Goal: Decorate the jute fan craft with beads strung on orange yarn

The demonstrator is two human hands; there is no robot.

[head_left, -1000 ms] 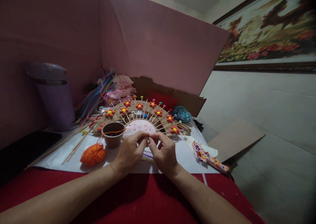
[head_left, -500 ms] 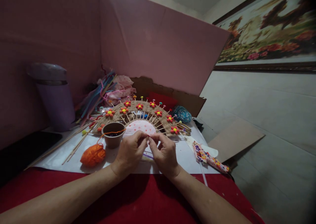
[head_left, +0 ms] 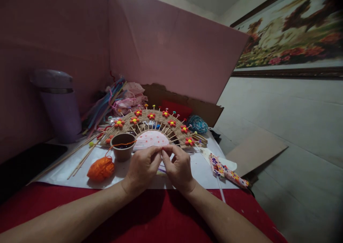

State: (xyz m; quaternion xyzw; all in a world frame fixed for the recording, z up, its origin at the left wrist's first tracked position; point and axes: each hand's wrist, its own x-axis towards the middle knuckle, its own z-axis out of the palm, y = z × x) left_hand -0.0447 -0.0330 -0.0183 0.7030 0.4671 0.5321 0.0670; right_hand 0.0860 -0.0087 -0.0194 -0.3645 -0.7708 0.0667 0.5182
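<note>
My left hand (head_left: pixel 142 164) and my right hand (head_left: pixel 178 166) meet at the fingertips, both pinched closed. A tiny red bit shows between them, too small to name. Just beyond stands a half-round fan-like piece (head_left: pixel 144 116) of wound twine and sticks, set with red and orange flowers with yellow centres. Its inner half-disc (head_left: pixel 154 139) is white with pink dots. Left of my hands is a brown cup (head_left: pixel 123 153) with dark contents. An orange yarn strand lies across the cup's top, running from an orange yarn ball (head_left: pixel 101 168).
Thin sticks (head_left: pixel 80 162) lie at left near a purple tumbler (head_left: pixel 60 110). Pipe cleaners (head_left: pixel 107 102) and pink cloth are piled behind. A blue yarn ball (head_left: pixel 197 124) sits back right. A flower-patterned glue gun-like object (head_left: pixel 227 172) lies on the right of the white sheet (head_left: pixel 205 178).
My fingertips have dipped slightly and come closer together. The objects around them stay where they were.
</note>
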